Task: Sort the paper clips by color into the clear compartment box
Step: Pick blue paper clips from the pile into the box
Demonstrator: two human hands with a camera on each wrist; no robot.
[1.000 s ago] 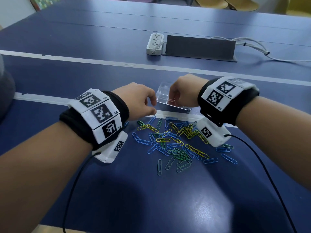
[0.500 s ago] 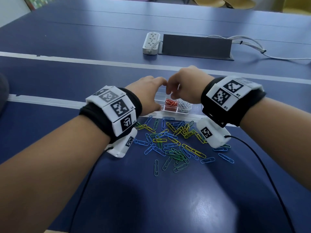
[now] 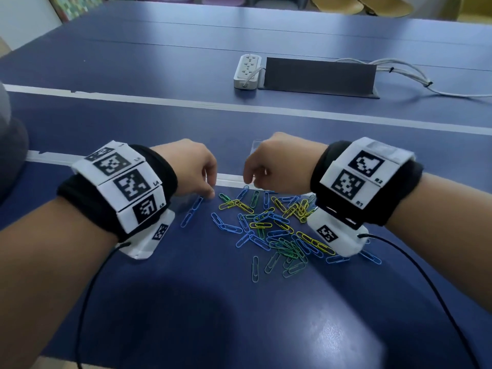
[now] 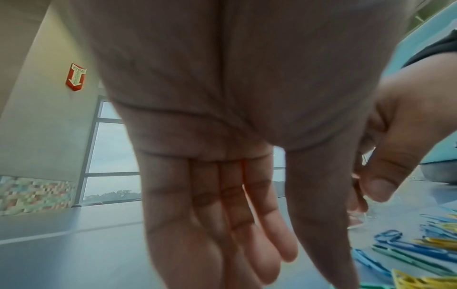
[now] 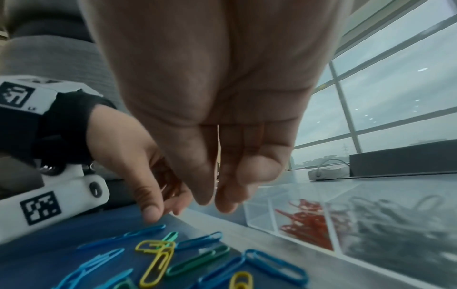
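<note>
The paper clips (image 3: 277, 230), light, thin, slippery wire lying tangled at the frame's centre on the desk (image 3: 239, 315), seem best pinched singly by one loop, while left hand (image 3: 191, 166) and right hand (image 3: 277, 161) hover loosely curled, holding nothing.

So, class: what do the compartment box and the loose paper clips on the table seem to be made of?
Compartment box: probably clear, glossy hard plastic; the red clips show through its thin walls.
Paper clips: likely wire with a smooth coloured coating; thin bent loops in even blue, green and yellow.
</note>
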